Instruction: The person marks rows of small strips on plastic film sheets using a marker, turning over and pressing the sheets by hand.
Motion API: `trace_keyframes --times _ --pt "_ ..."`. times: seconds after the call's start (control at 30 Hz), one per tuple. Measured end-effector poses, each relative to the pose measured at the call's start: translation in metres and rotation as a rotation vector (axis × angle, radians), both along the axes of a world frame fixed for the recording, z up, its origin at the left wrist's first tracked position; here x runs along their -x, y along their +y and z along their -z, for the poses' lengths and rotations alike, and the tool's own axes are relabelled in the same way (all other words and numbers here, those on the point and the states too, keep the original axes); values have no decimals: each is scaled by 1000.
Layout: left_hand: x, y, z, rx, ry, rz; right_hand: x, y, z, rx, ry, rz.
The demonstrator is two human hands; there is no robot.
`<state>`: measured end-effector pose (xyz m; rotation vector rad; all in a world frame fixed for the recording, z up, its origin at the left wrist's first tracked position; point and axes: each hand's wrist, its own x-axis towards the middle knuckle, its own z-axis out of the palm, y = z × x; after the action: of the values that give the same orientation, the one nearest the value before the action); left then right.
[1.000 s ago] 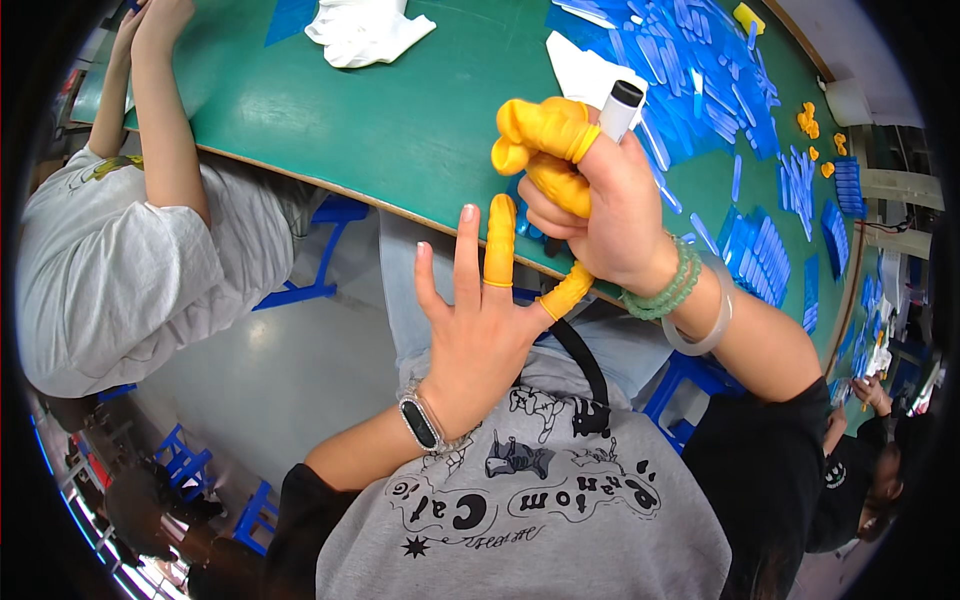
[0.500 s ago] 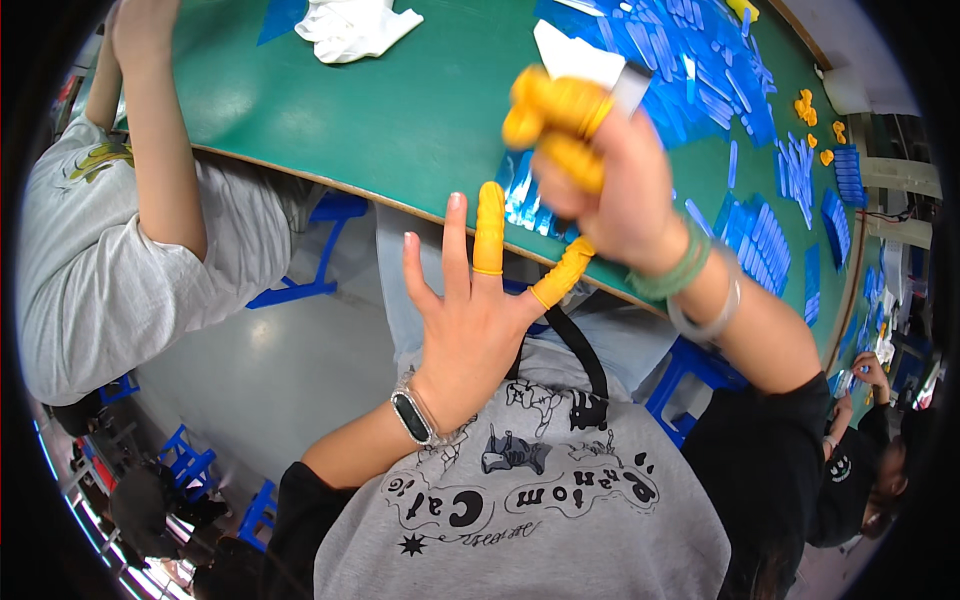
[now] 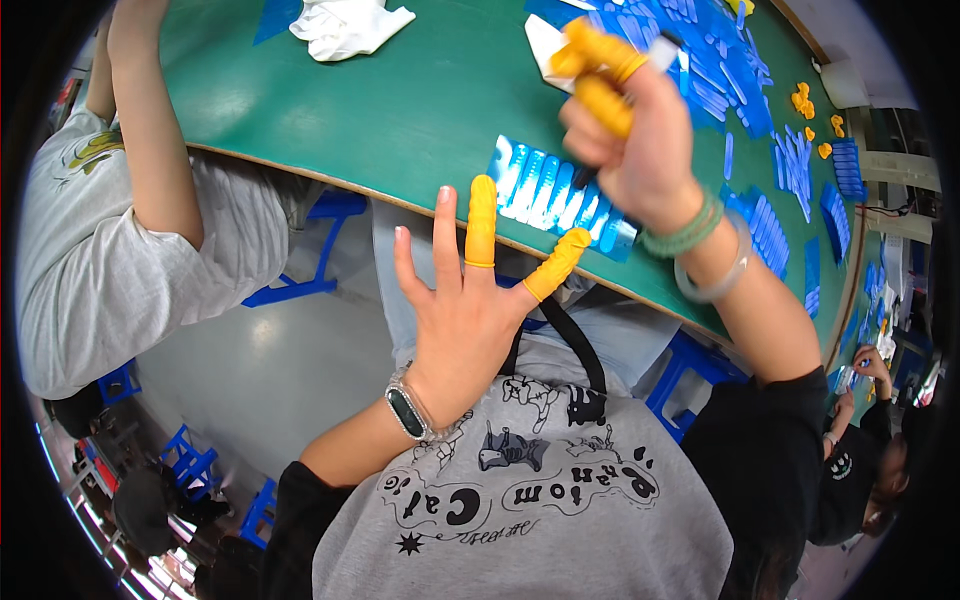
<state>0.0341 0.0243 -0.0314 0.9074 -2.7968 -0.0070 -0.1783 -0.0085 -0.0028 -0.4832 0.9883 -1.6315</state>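
Fingers (image 3: 446, 235) of left hand (image 3: 450, 325) spread wide, nothing gripped. Yellow finger cots (image 3: 481, 225) on its index and thumb; thumb tip overlaps near edge of blue strip sheet (image 3: 535, 190), index tip just beside its left end. Can't tell if thumb presses on it. Sheet lies on green surface (image 3: 300, 110) by the front edge, strips side by side, glare on them. Right hand (image 3: 645, 160) blurred, fingers closed around marker (image 3: 662, 52), dark lower tip over the sheet; contact unclear. Cots on that hand too. Bead bracelet (image 3: 685, 240) on right wrist, watch (image 3: 404, 412) on left. Toward the right: pile of blue strips (image 3: 715, 75), loose yellow cots (image 3: 803, 102). White cloth (image 3: 350, 28) upper left. Person in grey T-shirt (image 3: 170, 290) at left.
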Motion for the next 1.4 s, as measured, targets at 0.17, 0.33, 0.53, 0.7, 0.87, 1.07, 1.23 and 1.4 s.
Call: trace_keyframes --times 0.17,0.33,0.53,0.7,0.87,1.07,1.23,1.4 --pt "-3 6 6 -8 25 -26 -32 22 -9 -100 209 -170" --pt "-7 6 7 -15 63 -2 4 9 -3 12 70 10" --pt "-8 10 11 3 79 -19 -32 18 -11 -75 52 -14" --pt "-8 11 6 -9 80 -21 -12 1 -9 43 24 -37" --pt "-10 12 8 -24 87 -17 -31 14 -6 -62 101 -36" --pt "-11 9 11 -25 74 -11 -28 25 -9 -92 86 -182" --pt "-8 9 10 3 32 -12 8 9 5 27 88 -21" --pt "-5 9 10 51 30 -44 -28 30 -11 -98 77 -1"
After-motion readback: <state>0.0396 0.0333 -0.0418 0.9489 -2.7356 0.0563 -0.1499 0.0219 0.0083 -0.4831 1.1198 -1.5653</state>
